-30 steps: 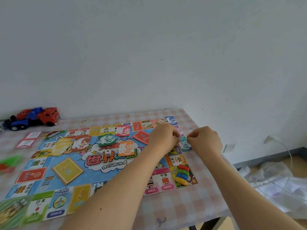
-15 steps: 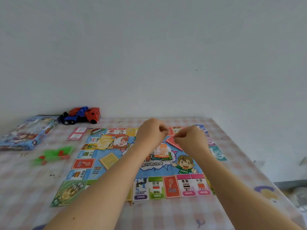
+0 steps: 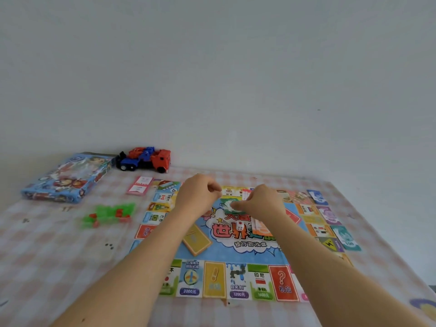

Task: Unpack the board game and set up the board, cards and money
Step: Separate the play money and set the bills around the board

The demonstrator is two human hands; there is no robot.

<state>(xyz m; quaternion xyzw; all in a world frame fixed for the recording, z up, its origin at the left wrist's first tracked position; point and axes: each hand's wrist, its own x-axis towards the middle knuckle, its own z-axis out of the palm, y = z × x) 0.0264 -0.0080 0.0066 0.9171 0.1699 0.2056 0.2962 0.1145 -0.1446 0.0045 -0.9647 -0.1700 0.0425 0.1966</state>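
Observation:
The colourful game board (image 3: 236, 253) lies flat on the checked tablecloth. My left hand (image 3: 200, 194) hovers over the board's far middle with its fingers curled; nothing shows in it. My right hand (image 3: 262, 201) is beside it, its fingertips pinching at a green banknote stack (image 3: 227, 205) on the board. A yellow card deck (image 3: 197, 240), a white die (image 3: 240, 225) and orange banknotes (image 3: 262, 228) lie in the board's centre. A red card deck (image 3: 292, 215) shows past my right wrist. Teal (image 3: 346, 237), purple (image 3: 330, 214) and blue banknotes (image 3: 317, 197) line the right edge.
The blue game box (image 3: 68, 177) lies at the far left, with a red and blue toy truck (image 3: 146, 159) by the wall. Pink cards (image 3: 139, 188) and a pile of green and red plastic houses (image 3: 108, 214) sit left of the board. The table edge (image 3: 401, 263) drops off at the right.
Both hands moved from the board's right edge to its far middle while the view swung left. They have drawn apart, and my right hand has come down onto the green stack.

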